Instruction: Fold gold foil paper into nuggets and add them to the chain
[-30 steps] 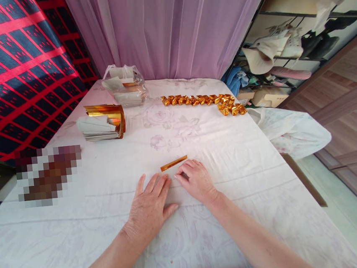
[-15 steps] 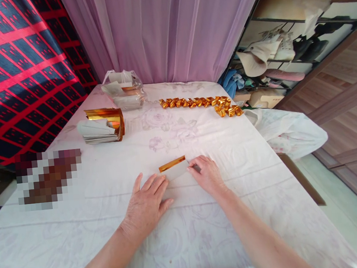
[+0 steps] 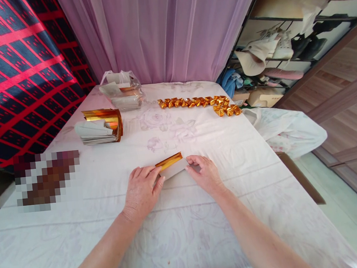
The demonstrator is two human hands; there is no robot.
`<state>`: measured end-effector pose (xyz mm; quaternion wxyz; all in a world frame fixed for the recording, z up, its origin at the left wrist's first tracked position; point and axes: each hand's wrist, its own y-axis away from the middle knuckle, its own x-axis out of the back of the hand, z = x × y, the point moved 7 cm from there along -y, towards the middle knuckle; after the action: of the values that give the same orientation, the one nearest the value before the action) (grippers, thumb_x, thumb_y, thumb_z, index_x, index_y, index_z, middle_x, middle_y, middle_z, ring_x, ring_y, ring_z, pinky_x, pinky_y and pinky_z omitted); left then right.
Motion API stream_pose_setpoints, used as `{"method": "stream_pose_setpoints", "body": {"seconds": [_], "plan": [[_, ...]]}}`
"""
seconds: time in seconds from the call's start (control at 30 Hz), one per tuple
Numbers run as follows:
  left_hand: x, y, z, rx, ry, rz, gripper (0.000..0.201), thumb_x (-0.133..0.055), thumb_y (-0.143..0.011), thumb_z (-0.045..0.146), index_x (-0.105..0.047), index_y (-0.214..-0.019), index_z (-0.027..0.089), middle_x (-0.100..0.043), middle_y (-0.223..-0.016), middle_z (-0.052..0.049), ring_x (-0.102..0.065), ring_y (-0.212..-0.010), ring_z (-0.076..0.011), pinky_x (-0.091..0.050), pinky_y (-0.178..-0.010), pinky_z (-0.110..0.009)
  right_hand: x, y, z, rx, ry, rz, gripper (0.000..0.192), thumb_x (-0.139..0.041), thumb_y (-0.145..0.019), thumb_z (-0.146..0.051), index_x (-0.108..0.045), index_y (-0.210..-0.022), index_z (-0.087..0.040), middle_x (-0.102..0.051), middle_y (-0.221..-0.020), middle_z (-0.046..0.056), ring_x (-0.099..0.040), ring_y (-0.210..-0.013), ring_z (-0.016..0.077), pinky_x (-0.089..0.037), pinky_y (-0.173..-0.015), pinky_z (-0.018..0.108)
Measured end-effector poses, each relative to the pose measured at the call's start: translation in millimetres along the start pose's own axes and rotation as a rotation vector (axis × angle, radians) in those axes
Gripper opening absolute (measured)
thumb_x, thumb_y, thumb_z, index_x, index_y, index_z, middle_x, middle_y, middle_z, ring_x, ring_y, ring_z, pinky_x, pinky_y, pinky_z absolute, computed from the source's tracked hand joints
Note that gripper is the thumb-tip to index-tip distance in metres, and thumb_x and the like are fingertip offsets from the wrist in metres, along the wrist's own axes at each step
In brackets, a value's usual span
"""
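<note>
A sheet of gold foil paper (image 3: 175,167) lies on the cloth in front of me, its pale grey back up and a gold folded strip along the far edge. My left hand (image 3: 142,189) has its left end between thumb and fingers. At the right end, my right hand (image 3: 205,172) pinches the paper's corner with thumb and index finger. Farther off to the left stands a bent stack of gold foil paper (image 3: 102,130), grey backs showing. A row of folded gold foil pieces (image 3: 192,102) runs along the far right of the table.
A clear plastic bag (image 3: 122,91) with more paper sits at the far left of the flowered tablecloth (image 3: 189,242). Left of my hands is a blurred-out patch (image 3: 48,178). Beyond the right edge are a white plastic bag (image 3: 292,131) and a shelf with shoes (image 3: 283,46).
My left hand has gone from lying spread beside the paper to gripping its left end. The near edge of the paper is lifted slightly. The right hand keeps its pinch.
</note>
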<state>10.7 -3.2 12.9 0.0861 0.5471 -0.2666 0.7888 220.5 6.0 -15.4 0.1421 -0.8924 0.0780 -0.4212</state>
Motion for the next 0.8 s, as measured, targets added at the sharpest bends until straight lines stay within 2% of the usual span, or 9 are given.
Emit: {"method": "stream_pose_setpoints", "body": {"seconds": [0.17,0.33,0.43,0.53,0.7,0.8], "plan": [[-6.9,-8.3,-2.7,0.034,0.025,-0.037,0.031,-0.049,-0.096,0.037,-0.069,-0.113,0.02,-0.07,-0.107,-0.008,-0.061,-0.097,-0.0256,-0.047,-0.09,-0.045,-1.0,0.0,0.3,-0.005,-0.005,-0.013,0.026,-0.06,-0.078,-0.019,-0.068,-0.101,-0.025,-0.072,-0.091,0.002,-0.065,-0.08,0.0191,-0.05,-0.08,0.036],[-7.1,-8.3,-3.5,0.041,0.066,-0.042,0.03,-0.053,-0.094,0.044,-0.07,-0.107,0.023,-0.069,-0.106,-0.007,-0.059,-0.099,-0.0252,-0.043,-0.095,-0.047,-1.2,0.4,-0.6,0.002,-0.033,-0.033,0.037,-0.06,-0.076,-0.016,-0.066,-0.111,-0.026,-0.071,-0.09,0.002,-0.065,-0.084,0.0205,-0.049,-0.084,0.038],[-5.3,-5.3,-2.7,0.03,0.09,-0.06,0.035,-0.054,-0.092,0.05,-0.069,-0.109,0.024,-0.068,-0.109,-0.006,-0.058,-0.103,-0.0257,-0.039,-0.099,-0.049,-0.8,0.0,-2.8,0.05,-0.052,-0.04,0.028,-0.06,-0.076,-0.013,-0.069,-0.099,-0.026,-0.071,-0.092,0.002,-0.066,-0.09,0.021,-0.049,-0.086,0.038],[-3.2,-2.9,-2.5,0.009,0.128,-0.093,0.043,-0.046,-0.094,0.056,-0.068,-0.113,0.023,-0.067,-0.113,-0.007,-0.058,-0.104,-0.0255,-0.037,-0.102,-0.05,1.3,0.6,-3.1,0.095,-0.102,-0.036,0.022,-0.057,-0.077,-0.011,-0.07,-0.086,-0.026,-0.07,-0.093,0.002,-0.065,-0.091,0.02,-0.05,-0.086,0.037],[-3.0,-3.2,-5.4,0.033,0.165,-0.129,0.048,-0.028,-0.102,0.045,-0.07,-0.114,0.026,-0.067,-0.115,-0.005,-0.058,-0.106,-0.0239,-0.036,-0.102,-0.051,2.4,3.6,-2.5,0.169,-0.102,-0.124,0.038,-0.048,-0.074,0.0,-0.074,-0.079,-0.027,-0.069,-0.097,0.002,-0.065,-0.095,0.0184,-0.05,-0.087,0.036],[-4.5,-3.9,-5.9,0.063,0.14,-0.103,0.04,-0.034,-0.102,0.038,-0.071,-0.11,0.026,-0.069,-0.113,-0.005,-0.059,-0.103,-0.0235,-0.036,-0.103,-0.052,2.6,4.4,-0.8,0.193,-0.065,-0.176,0.041,-0.046,-0.076,0.001,-0.076,-0.078,-0.027,-0.069,-0.098,0.002,-0.064,-0.096,0.0187,-0.05,-0.086,0.037]]}}
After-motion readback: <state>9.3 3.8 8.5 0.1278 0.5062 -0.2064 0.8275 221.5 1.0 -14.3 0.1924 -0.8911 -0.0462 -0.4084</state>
